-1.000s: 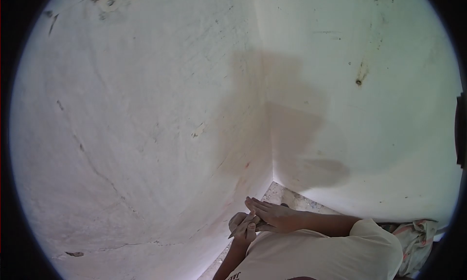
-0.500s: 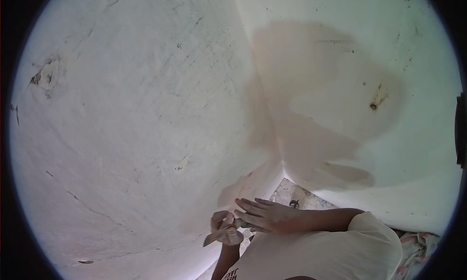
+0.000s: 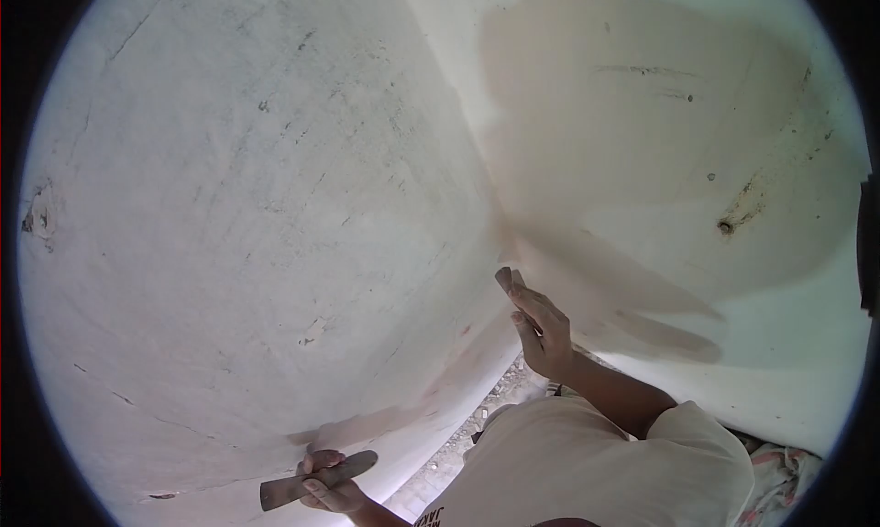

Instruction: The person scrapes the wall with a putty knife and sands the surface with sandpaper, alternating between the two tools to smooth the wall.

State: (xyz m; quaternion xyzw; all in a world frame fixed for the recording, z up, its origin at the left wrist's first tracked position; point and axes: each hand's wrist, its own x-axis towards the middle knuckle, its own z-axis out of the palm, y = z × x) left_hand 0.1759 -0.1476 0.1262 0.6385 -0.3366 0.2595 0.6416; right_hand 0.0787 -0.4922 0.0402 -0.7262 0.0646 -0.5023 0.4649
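My left hand (image 3: 332, 492) is low on the left, close to the wall. Its fingers close around a flat, grey-brown scraper (image 3: 280, 493), whose broad end points left and whose rounded end sticks out to the right. Up at the corner of the two walls, my right hand (image 3: 544, 330) grips a small putty knife (image 3: 503, 278). Its dark, narrow blade end shows past the fingertips, right at the corner line, while the rest is hidden by the fingers.
The left wall (image 3: 229, 252) is pale with cracks, dark scratches and chipped spots. On the right wall (image 3: 623, 142) lies a broad shadow, with a rusty hole (image 3: 726, 226) farther right. Rubble-strewn floor (image 3: 440, 467) shows below; a patterned cloth (image 3: 779, 477) lies at the lower right.
My hands were together low near the corner and have moved apart. The right has risen to the corner with the putty knife; the left has gone down and left with the scraper.
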